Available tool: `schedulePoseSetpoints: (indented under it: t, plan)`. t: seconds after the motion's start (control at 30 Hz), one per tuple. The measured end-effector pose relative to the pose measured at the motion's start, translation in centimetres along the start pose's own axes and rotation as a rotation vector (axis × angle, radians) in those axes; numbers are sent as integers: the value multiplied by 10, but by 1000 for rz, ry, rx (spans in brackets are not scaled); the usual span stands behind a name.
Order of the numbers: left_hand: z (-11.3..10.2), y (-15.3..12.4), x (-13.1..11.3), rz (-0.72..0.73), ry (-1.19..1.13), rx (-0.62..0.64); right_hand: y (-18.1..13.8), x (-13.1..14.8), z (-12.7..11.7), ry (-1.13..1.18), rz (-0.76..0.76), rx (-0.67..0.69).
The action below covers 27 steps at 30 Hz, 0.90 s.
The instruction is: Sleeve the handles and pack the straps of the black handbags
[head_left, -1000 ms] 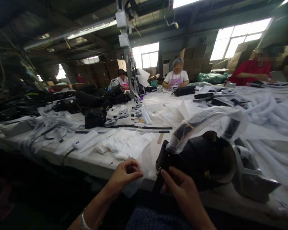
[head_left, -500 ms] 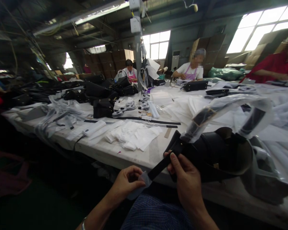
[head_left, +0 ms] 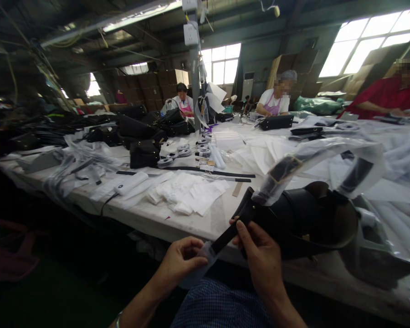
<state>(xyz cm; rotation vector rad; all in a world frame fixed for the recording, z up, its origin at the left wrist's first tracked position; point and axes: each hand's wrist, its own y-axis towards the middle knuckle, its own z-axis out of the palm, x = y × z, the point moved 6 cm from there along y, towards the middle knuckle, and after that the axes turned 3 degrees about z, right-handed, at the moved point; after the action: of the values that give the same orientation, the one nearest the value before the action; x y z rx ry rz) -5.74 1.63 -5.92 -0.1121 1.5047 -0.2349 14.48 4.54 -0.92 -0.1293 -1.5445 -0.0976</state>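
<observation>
Left hand [head_left: 184, 257]: thumb and fingers pinched together on a translucent sleeve [head_left: 205, 262], held below the table's near edge. Right hand [head_left: 261, 255]: thumb and fingers closed on a black strap [head_left: 223, 239], gripping it near its upper end. The strap slants down and left from the right hand; its lower end meets the sleeve's mouth, apparently inside it, though the film is too hazy to tell how far in. Checked cloth [head_left: 222, 303] on the lap below; a bracelet [head_left: 118, 319] at the left wrist.

Black bag [head_left: 304, 218]: lying on the near edge of the table, just beyond and to the right of the right hand, the strap running from its left end. Its handle [head_left: 287, 172], wrapped in clear plastic, arches over it. A grey piece [head_left: 371, 262] sits beside the bag on the right.

Table [head_left: 150, 221], outward: loose white sheets [head_left: 187, 193] near the left hand; black strips [head_left: 222, 173] behind them; at far left, plastic-wrapped straps [head_left: 59, 175] drooping over the edge. Small black bag [head_left: 144, 154] stands further back, in front of a dark heap of bags [head_left: 135, 127].

Across the table: two people in aprons [head_left: 185, 108] and, at right, a person in red [head_left: 376, 98]. A post [head_left: 194, 68] carries socket boxes [head_left: 191, 34].
</observation>
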Motion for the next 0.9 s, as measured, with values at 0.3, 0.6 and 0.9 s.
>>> schedulePoseSetpoints:
  t: [0.3,0.6,0.9]
  plan:
    - [40,13,-16,-3,-110,81,-3,12,-7,-298,-123,86]
    - [85,54,-64,213,-177,123,-8,21,-35,-507,-112,38]
    - [86,73,-86,345,-110,91,6,20,-13,-287,-11,50]
